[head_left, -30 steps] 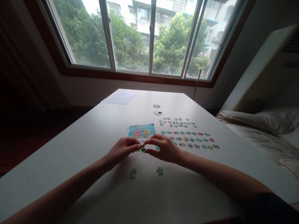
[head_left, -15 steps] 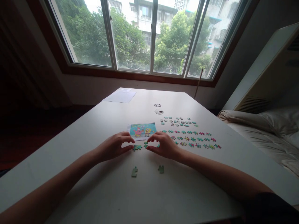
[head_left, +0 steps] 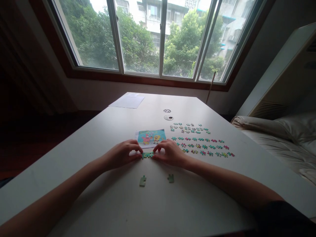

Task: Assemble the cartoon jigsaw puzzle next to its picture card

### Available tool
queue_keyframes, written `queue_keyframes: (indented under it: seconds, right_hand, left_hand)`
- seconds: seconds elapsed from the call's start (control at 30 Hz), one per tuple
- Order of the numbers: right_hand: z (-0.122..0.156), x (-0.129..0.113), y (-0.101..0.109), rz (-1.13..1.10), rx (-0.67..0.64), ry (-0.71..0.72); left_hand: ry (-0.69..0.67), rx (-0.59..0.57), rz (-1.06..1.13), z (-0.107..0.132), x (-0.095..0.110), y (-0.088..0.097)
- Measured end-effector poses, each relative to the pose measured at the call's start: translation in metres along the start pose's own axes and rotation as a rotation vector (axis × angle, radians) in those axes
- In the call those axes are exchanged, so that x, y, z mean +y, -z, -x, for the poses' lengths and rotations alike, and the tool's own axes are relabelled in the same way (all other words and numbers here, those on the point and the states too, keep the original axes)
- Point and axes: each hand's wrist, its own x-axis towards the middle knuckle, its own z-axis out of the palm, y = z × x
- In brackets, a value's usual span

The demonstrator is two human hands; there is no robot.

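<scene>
A short green strip of jigsaw pieces (head_left: 147, 155) lies on the white table just below a cartoon picture card (head_left: 151, 137). At its left end, my left hand (head_left: 127, 151) grips it between thumb and fingertips. My right hand (head_left: 171, 153) is closed at the opposite end, thumb and forefinger on the right-hand piece, which they partly cover. Nearer to me lie two loose pieces, plain greenish side showing: a left piece (head_left: 142, 181) and a right piece (head_left: 171, 178).
Several rows of loose jigsaw pieces (head_left: 202, 146) spread right of the card, with paler pieces (head_left: 189, 128) behind them. A sheet of paper (head_left: 127, 100) lies at the far left of the table (head_left: 103, 204). Round fittings (head_left: 168, 118) sit in the tabletop. A padded seat (head_left: 271, 138) stands at right.
My right hand has moved left with its jigsaw piece, closing the gap to the pieces at my left hand. My left hand has hardly moved.
</scene>
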Motion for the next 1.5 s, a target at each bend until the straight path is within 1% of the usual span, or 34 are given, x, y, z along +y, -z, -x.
queue_keyframes:
  seconds: [0.27, 0.6, 0.77, 1.03, 1.23, 1.37, 1.5]
  right_hand:
    - [0.000, -0.001, 0.006, 0.051, -0.059, 0.033]
    - [0.002, -0.005, -0.004, 0.079, -0.001, 0.030]
    - [0.002, -0.008, -0.003, 0.110, 0.014, 0.024]
    - [0.001, -0.013, -0.003, 0.077, 0.030, -0.032]
    - [0.002, -0.006, 0.002, 0.064, -0.005, 0.005]
    - [0.004, 0.000, 0.004, 0.094, 0.017, 0.029]
    - [0.006, 0.000, 0.004, 0.109, 0.012, 0.047]
  left_hand:
    - [0.016, 0.009, 0.011, 0.000, 0.001, 0.000]
    - [-0.005, 0.011, 0.018, 0.001, 0.000, -0.001]
    - [-0.012, 0.022, 0.002, 0.001, 0.001, -0.001]
    - [-0.020, 0.025, -0.002, -0.001, -0.001, -0.002]
    - [-0.016, 0.031, -0.015, 0.000, 0.000, -0.001]
    - [-0.036, 0.066, -0.038, 0.000, 0.001, 0.000]
    - [-0.126, 0.073, -0.066, -0.001, 0.010, 0.001]
